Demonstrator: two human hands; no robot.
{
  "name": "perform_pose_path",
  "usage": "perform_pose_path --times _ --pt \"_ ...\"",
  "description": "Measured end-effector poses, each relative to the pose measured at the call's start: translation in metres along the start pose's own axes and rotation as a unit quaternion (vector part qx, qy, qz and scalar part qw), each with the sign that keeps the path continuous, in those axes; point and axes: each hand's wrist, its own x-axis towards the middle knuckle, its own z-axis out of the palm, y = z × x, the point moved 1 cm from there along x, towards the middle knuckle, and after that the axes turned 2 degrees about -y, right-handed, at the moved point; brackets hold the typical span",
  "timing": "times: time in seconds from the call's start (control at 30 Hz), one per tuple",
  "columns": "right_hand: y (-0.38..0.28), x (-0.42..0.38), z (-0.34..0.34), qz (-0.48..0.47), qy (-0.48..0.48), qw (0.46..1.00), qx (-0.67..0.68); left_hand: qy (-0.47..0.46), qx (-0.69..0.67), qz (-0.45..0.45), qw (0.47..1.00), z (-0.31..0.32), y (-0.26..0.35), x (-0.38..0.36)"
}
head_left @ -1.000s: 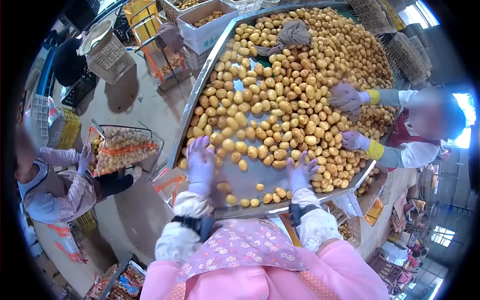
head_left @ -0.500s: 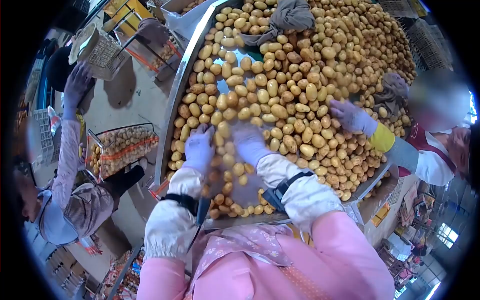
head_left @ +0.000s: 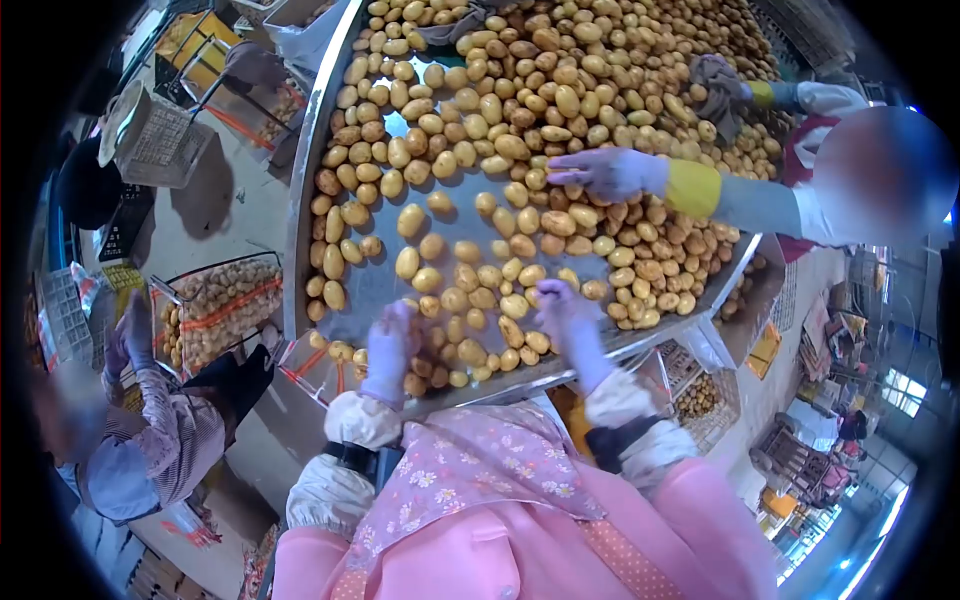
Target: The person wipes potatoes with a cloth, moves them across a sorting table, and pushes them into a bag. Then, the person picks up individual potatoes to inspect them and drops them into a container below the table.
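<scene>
Many yellow-brown potatoes [head_left: 470, 297] lie on the metal sorting table [head_left: 380, 270], with a loose cluster gathered near its front edge. My left hand [head_left: 390, 345], in a pale purple glove, is at the left side of this cluster, its fingers loosely bent and close to the potatoes. At the right side is my gloved right hand [head_left: 573, 322], open, fingers curved toward the potatoes. I see no potato gripped in either hand, though the inner sides of the fingers are partly hidden.
Across the right side reaches a co-worker's gloved hand [head_left: 610, 175], over the potato heap. Grey cloths [head_left: 715, 90] lie on the heap. At left stand a wire-framed potato sack [head_left: 225, 310], a white crate [head_left: 165, 140] and another person [head_left: 150, 430]. A box [head_left: 700, 395] holds potatoes below the right edge.
Both my hands have come back toward the front edge, and potatoes now cluster between them. More bare metal shows behind. The co-worker's hand has reached further left. The view has shifted.
</scene>
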Motion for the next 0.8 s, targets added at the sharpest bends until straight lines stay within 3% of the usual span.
perform_pose_path --times 0.03,0.07,0.1,0.13,0.2,0.23,0.27,0.3,0.33,0.37,0.4,0.43,0.47,0.5,0.57,0.6,0.63,0.67,0.7,0.77,0.8 --pt "0.029 -0.010 0.029 0.001 -0.007 0.999 0.033 -0.030 -0.089 -0.114 0.989 0.038 0.071 -0.026" --pt "0.054 -0.020 0.052 0.002 -0.012 0.998 0.066 -0.103 0.136 0.142 0.975 0.060 0.031 -0.026" --pt "0.065 -0.035 0.068 -0.104 0.017 0.986 -0.126 -0.230 0.097 -0.095 0.964 0.086 0.108 -0.051" --pt "0.065 -0.050 0.077 -0.202 0.047 0.927 -0.314 -0.136 0.265 0.276 0.914 0.109 0.060 -0.059" --pt "0.025 -0.086 0.051 -0.106 0.062 0.971 -0.207 -0.332 0.288 0.190 0.878 0.113 0.100 -0.063" --pt "0.039 -0.098 0.018 -0.195 0.195 0.901 -0.334 -0.338 0.287 0.196 0.875 0.118 0.118 -0.060" --pt "0.043 -0.118 -0.033 -0.096 0.216 0.963 -0.129 -0.279 0.331 0.256 0.864 0.123 0.136 -0.055" --pt "0.060 -0.132 -0.103 -0.320 0.334 0.788 -0.406 -0.218 0.371 0.312 0.847 0.130 0.145 -0.048" --pt "0.031 -0.182 -0.133 -0.122 0.397 0.910 -0.011 -0.188 0.414 0.355 0.816 0.133 0.143 -0.029" --pt "0.056 -0.210 -0.213 -0.228 0.398 0.857 0.236 -0.180 0.426 0.354 0.813 0.138 0.138 -0.009" --pt "0.049 -0.242 -0.209 -0.123 0.622 0.773 0.009 -0.213 0.520 0.325 0.761 0.140 0.120 0.013" --pt "0.071 -0.264 -0.236 -0.150 0.666 0.727 0.072 -0.248 0.578 0.329 0.705 0.142 0.115 0.025" --pt "0.087 -0.278 -0.266 -0.180 0.702 0.676 0.134 -0.248 0.574 0.332 0.706 0.149 0.110 0.031" --pt "0.085 -0.278 -0.269 -0.182 0.702 0.675 0.133 -0.246 0.601 0.316 0.692 0.154 0.106 0.035" --pt "0.103 -0.279 -0.253 -0.049 0.503 0.863 0.013 -0.272 0.606 0.304 0.683 0.152 0.102 0.045" --pt "0.083 -0.259 -0.193 -0.070 0.424 0.899 0.083 -0.276 0.609 0.303 0.679 0.152 0.105 0.035" --pt "0.080 -0.233 -0.150 -0.067 0.365 0.927 0.046 -0.261 0.520 0.261 0.770 0.154 0.110 0.022" --pt "0.038 -0.213 -0.080 -0.003 0.298 0.952 0.067 -0.241 0.423 0.213 0.847 0.153 0.111 0.011" --pt "0.047 -0.189 -0.051 0.010 0.256 0.959 0.121 -0.215 0.472 0.276 0.809 0.154 0.077 0.007" --pt "0.062 -0.161 -0.006 -0.021 0.157 0.973 0.169 -0.230 0.452 0.246 0.826 0.147 0.081 -0.016" --pt "0.052 -0.158 0.012 -0.017 0.160 0.981 0.110 -0.222 0.448 0.222 0.837 0.145 0.082 -0.019"
